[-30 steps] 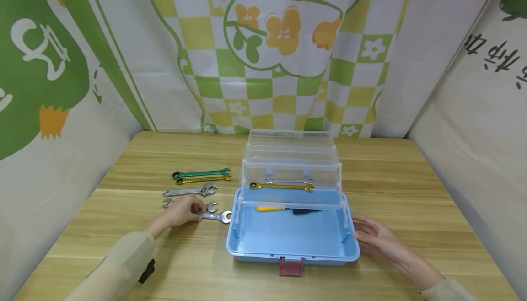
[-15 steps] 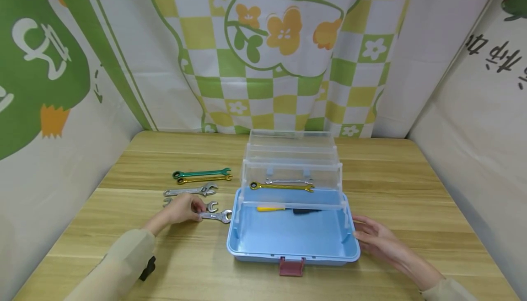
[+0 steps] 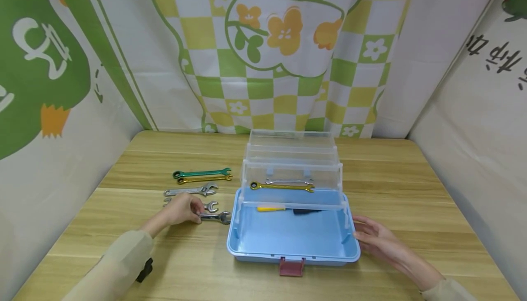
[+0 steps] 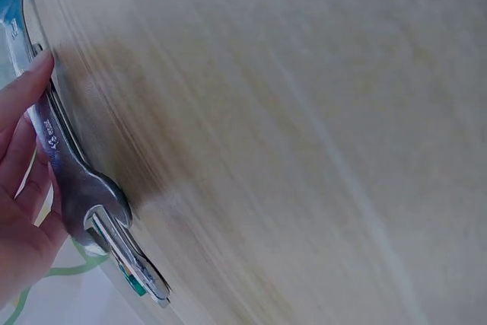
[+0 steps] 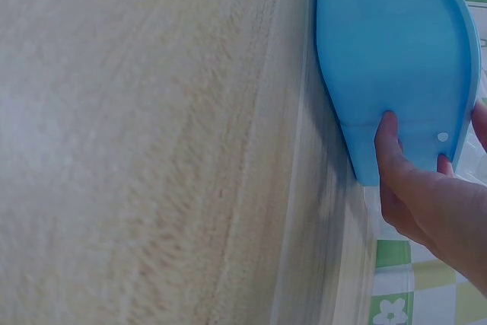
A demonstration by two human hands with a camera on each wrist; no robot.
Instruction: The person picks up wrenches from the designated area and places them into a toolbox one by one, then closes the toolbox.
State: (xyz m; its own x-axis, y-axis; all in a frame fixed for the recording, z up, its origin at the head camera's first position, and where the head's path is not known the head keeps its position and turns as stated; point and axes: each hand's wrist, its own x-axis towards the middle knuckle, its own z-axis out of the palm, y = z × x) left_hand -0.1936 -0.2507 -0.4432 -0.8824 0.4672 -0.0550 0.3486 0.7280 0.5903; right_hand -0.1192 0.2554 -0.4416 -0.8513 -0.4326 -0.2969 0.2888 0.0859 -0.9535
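Note:
My left hand [image 3: 183, 208] pinches a silver open-end wrench [image 3: 212, 217] between thumb and fingers, left of the blue toolbox [image 3: 288, 241]. In the left wrist view the wrench [image 4: 72, 176] is tipped up on its edge. Beside the hand lies another silver open-end wrench [image 3: 212, 206], its middle hidden behind the fingers. My right hand [image 3: 380, 241] touches the toolbox's right side with extended fingers; the right wrist view has a fingertip on the blue side wall [image 5: 396, 43]. The toolbox stands open, its clear trays [image 3: 292, 171] raised at the back.
An adjustable wrench [image 3: 185, 191], a gold ratchet wrench [image 3: 206, 179] and a green one [image 3: 201, 173] lie farther back on the left. A tray holds a gold wrench [image 3: 284, 186] and a silver wrench [image 3: 288, 181]. A yellow handle [image 3: 271, 208] lies inside the box; a red clasp [image 3: 291, 266] hangs in front.
The wrench in my left hand has turned from lying flat to tilting on its edge, with hardly any shift of the hand. My right hand and the toolbox have stayed in place.

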